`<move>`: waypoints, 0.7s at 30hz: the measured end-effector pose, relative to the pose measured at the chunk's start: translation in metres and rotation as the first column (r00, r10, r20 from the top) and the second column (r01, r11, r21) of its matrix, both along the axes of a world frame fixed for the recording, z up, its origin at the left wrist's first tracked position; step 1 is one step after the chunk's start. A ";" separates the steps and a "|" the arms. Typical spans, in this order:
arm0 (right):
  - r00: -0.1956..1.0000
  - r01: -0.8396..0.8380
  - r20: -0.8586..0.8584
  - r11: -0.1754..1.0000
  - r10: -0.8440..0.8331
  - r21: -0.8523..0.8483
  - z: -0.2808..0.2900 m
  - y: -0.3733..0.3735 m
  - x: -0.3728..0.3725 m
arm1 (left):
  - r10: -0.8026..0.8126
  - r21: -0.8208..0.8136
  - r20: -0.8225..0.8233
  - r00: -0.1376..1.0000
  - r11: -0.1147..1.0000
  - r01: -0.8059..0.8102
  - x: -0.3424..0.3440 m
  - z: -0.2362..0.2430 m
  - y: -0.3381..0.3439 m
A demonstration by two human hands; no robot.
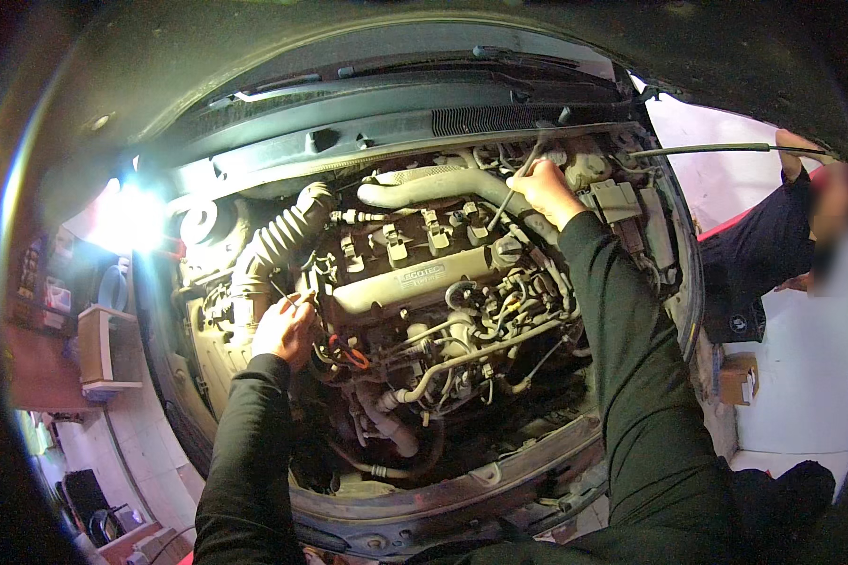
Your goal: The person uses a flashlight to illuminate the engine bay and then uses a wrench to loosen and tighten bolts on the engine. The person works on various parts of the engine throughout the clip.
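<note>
In the head view my right hand (548, 193) grips a slim metal rod-like tool (499, 212), held at a slant, its lower end beside the rightmost ignition coil (471, 224) on the engine's valve cover (367, 294). My left hand (285, 328) is at the lower end of a corrugated intake hose (278, 235), fingers closed around something small and thin that I cannot make out. More coils (391, 243) sit in a row between my hands, and below them hoses and wiring (462, 330) crowd the engine bay.
The raised hood (424, 47) arches above, with a bright lamp (137, 217) at the left. A co-worker (763, 254) stands at the right beside the fender, near a hood prop rod (697, 151). A shelf unit (104, 348) and a cardboard box (737, 379) flank the car.
</note>
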State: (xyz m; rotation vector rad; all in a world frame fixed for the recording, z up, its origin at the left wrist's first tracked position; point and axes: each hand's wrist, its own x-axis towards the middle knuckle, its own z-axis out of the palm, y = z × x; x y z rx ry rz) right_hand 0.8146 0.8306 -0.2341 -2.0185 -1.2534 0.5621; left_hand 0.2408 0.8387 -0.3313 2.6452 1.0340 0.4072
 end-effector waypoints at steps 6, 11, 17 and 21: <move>0.990 0.086 -0.127 0.980 -0.063 0.178 -0.020 -0.001 -0.009 | -0.037 0.009 -0.043 0.998 0.999 0.037 0.001 0.004 0.000; 0.894 0.266 0.354 0.961 -0.275 0.077 -0.011 0.000 -0.027 | -0.025 -0.029 -0.054 0.998 0.999 0.023 0.003 0.010 -0.001; 0.827 0.288 0.511 0.957 -0.237 -0.022 0.004 -0.005 -0.035 | -0.041 0.041 -0.049 0.998 0.998 0.043 0.001 0.006 -0.001; 0.873 0.242 0.437 0.970 -0.217 -0.001 -0.005 -0.003 -0.023 | -0.020 -0.022 -0.061 0.998 1.000 0.018 -0.001 0.000 0.002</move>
